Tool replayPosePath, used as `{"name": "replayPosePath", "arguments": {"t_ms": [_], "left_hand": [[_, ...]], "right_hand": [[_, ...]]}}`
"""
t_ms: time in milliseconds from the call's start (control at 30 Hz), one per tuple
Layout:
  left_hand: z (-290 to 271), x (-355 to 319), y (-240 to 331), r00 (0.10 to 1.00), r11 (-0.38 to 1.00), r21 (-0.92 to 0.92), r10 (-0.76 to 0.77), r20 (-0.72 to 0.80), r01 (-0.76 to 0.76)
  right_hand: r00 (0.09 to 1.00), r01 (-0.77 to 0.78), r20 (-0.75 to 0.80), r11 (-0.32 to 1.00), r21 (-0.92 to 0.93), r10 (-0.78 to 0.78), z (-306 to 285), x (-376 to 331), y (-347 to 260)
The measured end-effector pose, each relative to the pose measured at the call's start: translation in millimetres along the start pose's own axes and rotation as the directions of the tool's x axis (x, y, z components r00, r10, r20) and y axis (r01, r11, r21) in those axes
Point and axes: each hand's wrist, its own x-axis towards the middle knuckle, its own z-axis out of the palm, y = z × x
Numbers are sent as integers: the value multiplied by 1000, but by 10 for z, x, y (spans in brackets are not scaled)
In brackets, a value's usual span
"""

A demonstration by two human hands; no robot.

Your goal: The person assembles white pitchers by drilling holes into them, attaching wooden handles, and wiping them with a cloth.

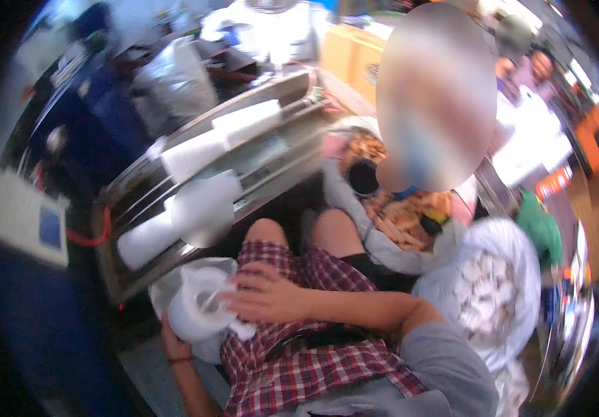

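Observation:
A white roll (190, 318) with a hollow middle and loose white sheeting (203, 272) around it sits at the left side of my lap. My left hand (170, 340) supports it from its outer left side; most of those fingers are hidden behind the roll. Over the roll's right edge lies my right hand (272, 295), with fingers stretched out and slightly spread, blurred by motion. Whether it touches the roll or only the loose sheeting, I cannot tell.
Ahead on the left, a metal frame (110, 274) carries white rolls (195, 154) on rods. A white sack (376, 260) of orange-brown pieces stands ahead, near another person. A plastic bag (522, 257) of small white pieces is at my right. A white panel (18, 215) is far left.

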Motion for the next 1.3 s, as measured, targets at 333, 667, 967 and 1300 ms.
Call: {"name": "replayPosePath", "arguments": {"t_ms": [333,667,967,1300], "left_hand": [[-327,198,-286,981,969,171,-162,-108,179],[-316,78,-528,957,855,441,-194,-217,274],[287,193,-505,982,754,629,-152,-115,190],[772,9,32,976,639,739,96,197,-212]], "right_hand": [[971,-27,238,986,163,-13,490,353,-322],[933,-42,356,966,255,-53,889,297,-342],[950,-87,313,967,241,8,845,259,-428],[201,-949,85,216,-231,976,-1450,-474,769]]}}
